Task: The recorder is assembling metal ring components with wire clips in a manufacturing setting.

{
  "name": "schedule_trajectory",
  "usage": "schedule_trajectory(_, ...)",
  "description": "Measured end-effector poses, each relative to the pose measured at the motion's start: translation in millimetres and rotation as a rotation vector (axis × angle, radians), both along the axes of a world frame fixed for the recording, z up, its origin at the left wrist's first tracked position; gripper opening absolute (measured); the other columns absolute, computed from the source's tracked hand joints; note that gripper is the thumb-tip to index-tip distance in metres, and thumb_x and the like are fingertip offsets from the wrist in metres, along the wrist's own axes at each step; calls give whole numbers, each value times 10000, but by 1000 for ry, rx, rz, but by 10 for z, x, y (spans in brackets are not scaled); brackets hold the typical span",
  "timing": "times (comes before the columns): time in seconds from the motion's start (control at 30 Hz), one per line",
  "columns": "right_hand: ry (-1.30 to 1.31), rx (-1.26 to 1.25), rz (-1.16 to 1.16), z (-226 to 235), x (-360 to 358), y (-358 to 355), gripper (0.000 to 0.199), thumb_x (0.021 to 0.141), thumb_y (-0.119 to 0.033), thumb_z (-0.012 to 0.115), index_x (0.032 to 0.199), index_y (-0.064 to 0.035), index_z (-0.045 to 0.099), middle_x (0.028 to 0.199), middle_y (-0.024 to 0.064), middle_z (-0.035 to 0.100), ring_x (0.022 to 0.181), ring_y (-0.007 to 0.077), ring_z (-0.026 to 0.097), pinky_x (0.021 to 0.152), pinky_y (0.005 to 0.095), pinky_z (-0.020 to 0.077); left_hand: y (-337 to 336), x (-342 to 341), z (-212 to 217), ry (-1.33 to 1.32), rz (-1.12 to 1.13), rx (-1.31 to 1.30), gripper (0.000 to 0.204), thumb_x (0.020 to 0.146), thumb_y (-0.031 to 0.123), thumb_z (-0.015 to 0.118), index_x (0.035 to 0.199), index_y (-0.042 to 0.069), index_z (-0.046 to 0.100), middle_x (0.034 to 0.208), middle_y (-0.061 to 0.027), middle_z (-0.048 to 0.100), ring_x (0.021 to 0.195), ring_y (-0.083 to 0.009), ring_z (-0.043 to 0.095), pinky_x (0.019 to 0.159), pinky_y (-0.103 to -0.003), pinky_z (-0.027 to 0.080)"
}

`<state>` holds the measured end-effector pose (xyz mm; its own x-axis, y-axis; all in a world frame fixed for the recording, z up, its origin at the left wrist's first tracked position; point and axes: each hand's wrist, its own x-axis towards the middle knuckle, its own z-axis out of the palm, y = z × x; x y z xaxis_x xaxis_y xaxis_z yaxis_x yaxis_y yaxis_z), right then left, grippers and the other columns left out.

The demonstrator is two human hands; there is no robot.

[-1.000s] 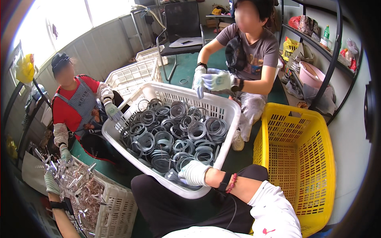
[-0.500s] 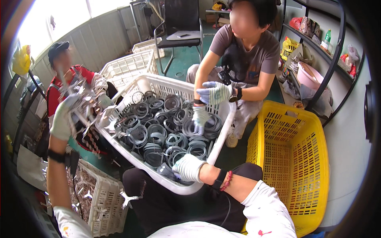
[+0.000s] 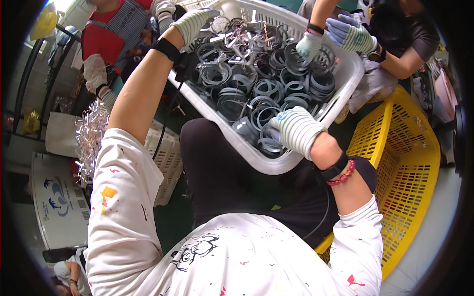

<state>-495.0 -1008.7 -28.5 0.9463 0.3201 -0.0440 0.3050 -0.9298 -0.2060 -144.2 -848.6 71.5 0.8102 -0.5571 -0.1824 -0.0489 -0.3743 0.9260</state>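
Note:
A white plastic basket (image 3: 274,168) stands beyond my knees, filled with grey coiled rings (image 3: 232,103). Thin silver metal pieces (image 3: 247,35) lie scattered over the rings at its far side. My left hand (image 3: 193,25), in a striped white glove, reaches over the far left part of the basket with its fingers stretched out and nothing visibly held. Near the basket's close right corner, my right hand (image 3: 298,130) is bent closed against the rings. Its fingertips are hidden, so what it grips does not show.
Across the basket, a co-worker's gloved hand (image 3: 308,47) reaches into the rings, the other glove (image 3: 351,34) held above the rim. Another person in red (image 3: 106,37) sits at left. A white crate (image 3: 168,165) with silver pieces (image 3: 91,135) is left, a yellow basket (image 3: 419,197) right.
The silver pieces that were in my left hand now lie on the rings. That hand has moved right, over the basket, and opened. The view has tilted down toward my body.

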Motion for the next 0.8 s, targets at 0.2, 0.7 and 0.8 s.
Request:
schedule_trajectory(0.2,1,-10,30,32,-52,115,220,925,-265,625,979,-86,740,865,144,727,822,344,699,762,461,538,1288,-898,-267,-87,54,-37,405,973,295,684,1325,99,641,1266,-17,669,1170,-136,607,988,-330,499)
schedule_trajectory(0.7,821,104,68,-79,-417,602,541,916,-398,671,1290,-13,606,1165,245,672,1088,418,633,937,451,499,3758,-3231,-2963,311,88,1044,1055,761,402,823,1603,158,237,1639,-231,232,1493,-426,268,1214,-476,287)
schedule_trajectory(0.8,835,94,93,-165,206,1482,541,918,-397,667,1295,-15,603,1177,242,667,1098,414,629,945,450,495,4026,-3416,-3308,300,106,1210,1178,691,400,873,1618,190,177,1657,-224,158,1505,-461,203,1227,-499,265)
